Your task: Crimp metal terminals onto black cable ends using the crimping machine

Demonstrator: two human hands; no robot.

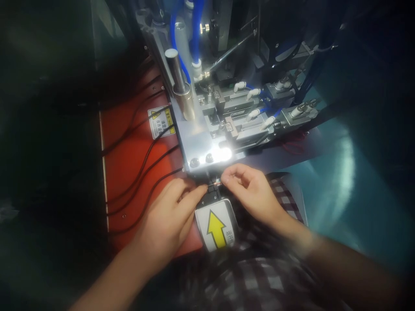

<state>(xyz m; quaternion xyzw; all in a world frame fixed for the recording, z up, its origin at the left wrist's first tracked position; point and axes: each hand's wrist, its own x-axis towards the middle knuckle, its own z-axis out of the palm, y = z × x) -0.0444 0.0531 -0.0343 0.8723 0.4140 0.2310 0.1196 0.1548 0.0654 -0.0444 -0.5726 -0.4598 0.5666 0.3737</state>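
My left hand (170, 211) and my right hand (251, 188) meet at the front edge of a shiny metal machine plate (197, 144). Both pinch a tiny part (214, 185), too small to name, just above a black fixture with a white label bearing a yellow arrow (216, 225). The fingers of each hand are curled together around that small piece. Thin black cables (145, 172) run from the left across a red surface (126, 155) toward my left hand.
Behind the plate stand a steel cylinder post (177, 77), blue air hoses (184, 52) and pneumatic actuators with white fittings (256, 116). A yellow warning sticker (161, 122) sits on the red surface. A teal surface (330, 172) lies to the right. Checked cloth (259, 276) covers my lap.
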